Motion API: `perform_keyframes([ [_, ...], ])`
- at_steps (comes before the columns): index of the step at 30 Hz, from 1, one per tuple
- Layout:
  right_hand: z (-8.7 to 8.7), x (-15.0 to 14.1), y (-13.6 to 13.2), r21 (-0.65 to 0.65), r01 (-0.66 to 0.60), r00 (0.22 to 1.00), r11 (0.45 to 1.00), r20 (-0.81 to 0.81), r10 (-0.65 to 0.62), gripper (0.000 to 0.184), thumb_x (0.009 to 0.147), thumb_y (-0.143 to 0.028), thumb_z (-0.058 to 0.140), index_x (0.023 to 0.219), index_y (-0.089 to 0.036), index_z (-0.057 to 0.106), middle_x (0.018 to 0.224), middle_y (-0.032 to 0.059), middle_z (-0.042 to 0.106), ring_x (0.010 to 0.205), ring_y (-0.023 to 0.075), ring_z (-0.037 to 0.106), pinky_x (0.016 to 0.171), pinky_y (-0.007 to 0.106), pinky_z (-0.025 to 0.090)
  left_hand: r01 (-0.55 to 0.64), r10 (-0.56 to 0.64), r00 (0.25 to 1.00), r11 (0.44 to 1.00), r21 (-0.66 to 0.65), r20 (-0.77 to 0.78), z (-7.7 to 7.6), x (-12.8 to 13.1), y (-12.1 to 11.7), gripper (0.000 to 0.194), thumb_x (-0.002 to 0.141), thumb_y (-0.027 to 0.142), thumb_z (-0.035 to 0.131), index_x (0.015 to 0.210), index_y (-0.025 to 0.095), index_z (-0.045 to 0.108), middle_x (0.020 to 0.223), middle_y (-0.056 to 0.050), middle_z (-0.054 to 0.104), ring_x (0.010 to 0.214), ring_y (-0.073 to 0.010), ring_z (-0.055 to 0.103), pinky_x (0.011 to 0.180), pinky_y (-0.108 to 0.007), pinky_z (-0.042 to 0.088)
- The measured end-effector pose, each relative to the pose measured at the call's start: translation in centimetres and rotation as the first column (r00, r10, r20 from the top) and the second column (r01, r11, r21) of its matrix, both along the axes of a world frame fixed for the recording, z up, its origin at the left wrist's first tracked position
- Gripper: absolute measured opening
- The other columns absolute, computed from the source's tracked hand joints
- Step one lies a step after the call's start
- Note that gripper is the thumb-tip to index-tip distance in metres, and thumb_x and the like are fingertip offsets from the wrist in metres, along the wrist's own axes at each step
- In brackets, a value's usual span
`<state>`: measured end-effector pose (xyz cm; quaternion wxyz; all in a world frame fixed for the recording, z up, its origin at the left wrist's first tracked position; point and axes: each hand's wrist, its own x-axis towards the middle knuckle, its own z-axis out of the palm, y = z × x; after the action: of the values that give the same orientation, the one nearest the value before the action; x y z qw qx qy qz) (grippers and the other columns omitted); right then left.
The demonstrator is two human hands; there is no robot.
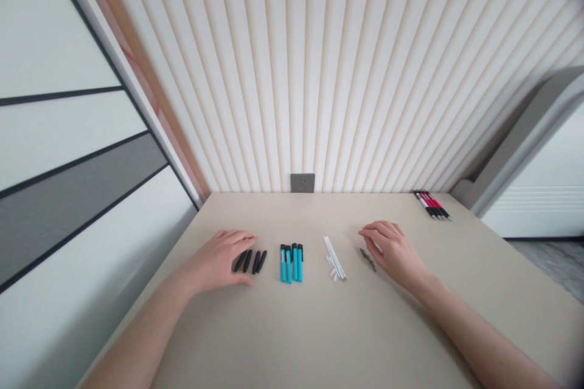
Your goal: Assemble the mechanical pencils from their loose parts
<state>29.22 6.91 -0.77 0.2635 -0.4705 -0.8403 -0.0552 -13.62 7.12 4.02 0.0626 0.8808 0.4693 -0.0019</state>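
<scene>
My left hand (228,258) rests at the left of the table, thumb and fingers apart around several short black pen grips or barrel parts (254,262). It holds nothing that I can see. To their right lie several turquoise pen barrels with black tops (292,263). Thin white refills (335,258) come after them, with small white pieces (334,275) alongside. A little cluster of dark springs or tips (367,259), too small to make out, lies just left of my right hand (387,248). That hand is open, its fingers loosely bent and empty.
Several assembled pens (432,205), pink and white with black ends, lie at the table's far right corner. A ribbed white wall with a grey socket (302,183) stands behind the table (255,334). A white cabinet (68,231) borders the left side.
</scene>
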Motion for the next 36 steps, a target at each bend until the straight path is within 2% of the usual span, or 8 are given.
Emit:
perform_keyframes([
  [7, -0.1, 0.1, 0.0, 0.002, -0.007, 1.000, 1.000, 0.010, 0.007, 0.020, 0.094, -0.016, 0.049, 0.106, -0.021, 0.064, 0.103, 0.0068, 0.068, 0.099, 0.0224, 0.060, 0.088, 0.039, 0.043, 0.025, -0.024, 0.999, 0.999, -0.040, 0.027, 0.2, -0.1, -0.2, 0.062, 0.073, 0.052, 0.072, 0.129, 0.029, 0.057, 0.128, -0.005, 0.059, 0.115, -0.0288, 0.056, 0.100, -0.038, 0.040],
  [16, -0.1, 0.0, 0.1, 0.054, -0.020, 1.000, 0.998, 0.007, 0.020, 0.021, 0.093, -0.016, 0.049, 0.103, -0.022, 0.066, 0.100, 0.0071, 0.070, 0.096, 0.0225, 0.063, 0.085, 0.039, 0.046, 0.094, -0.098, 0.990, 0.995, 0.039, 0.101, -0.1, 1.0, -0.4, 0.052, 0.079, 0.043, 0.070, 0.129, 0.031, 0.057, 0.119, -0.005, 0.061, 0.108, -0.0256, 0.059, 0.095, -0.036, 0.043],
  [21, 0.1, -0.1, 0.0, 0.022, -0.014, 1.000, 1.000, 0.022, 0.014, 0.021, 0.093, -0.017, 0.049, 0.104, -0.021, 0.066, 0.101, 0.0072, 0.069, 0.098, 0.0227, 0.062, 0.087, 0.039, 0.044, 0.107, -0.112, 0.989, 0.993, 0.052, 0.097, -0.3, 1.1, -0.5, 0.046, 0.082, 0.039, 0.067, 0.126, 0.031, 0.059, 0.116, -0.005, 0.061, 0.106, -0.0248, 0.059, 0.095, -0.036, 0.043],
  [29, -0.1, 0.0, 0.1, 0.017, -0.028, 0.999, 0.999, 0.025, 0.027, 0.020, 0.093, -0.016, 0.049, 0.105, -0.021, 0.065, 0.102, 0.0077, 0.069, 0.099, 0.0236, 0.061, 0.087, 0.040, 0.043, 0.122, -0.125, 0.989, 0.991, 0.048, 0.083, -0.1, 1.4, -0.5, 0.041, 0.083, 0.034, 0.064, 0.124, 0.029, 0.060, 0.116, -0.005, 0.060, 0.105, -0.0249, 0.058, 0.096, -0.038, 0.043],
  [36, -0.1, -0.1, 0.0, 0.026, -0.022, 0.999, 0.999, 0.025, 0.021, 0.021, 0.093, -0.016, 0.049, 0.105, -0.022, 0.066, 0.101, 0.0075, 0.070, 0.099, 0.0239, 0.061, 0.088, 0.041, 0.045, 0.129, -0.135, 0.987, 0.989, 0.066, 0.093, -0.4, 1.6, -0.6, 0.048, 0.084, 0.036, 0.063, 0.131, 0.031, 0.054, 0.119, -0.006, 0.060, 0.108, -0.0258, 0.057, 0.097, -0.039, 0.041],
])
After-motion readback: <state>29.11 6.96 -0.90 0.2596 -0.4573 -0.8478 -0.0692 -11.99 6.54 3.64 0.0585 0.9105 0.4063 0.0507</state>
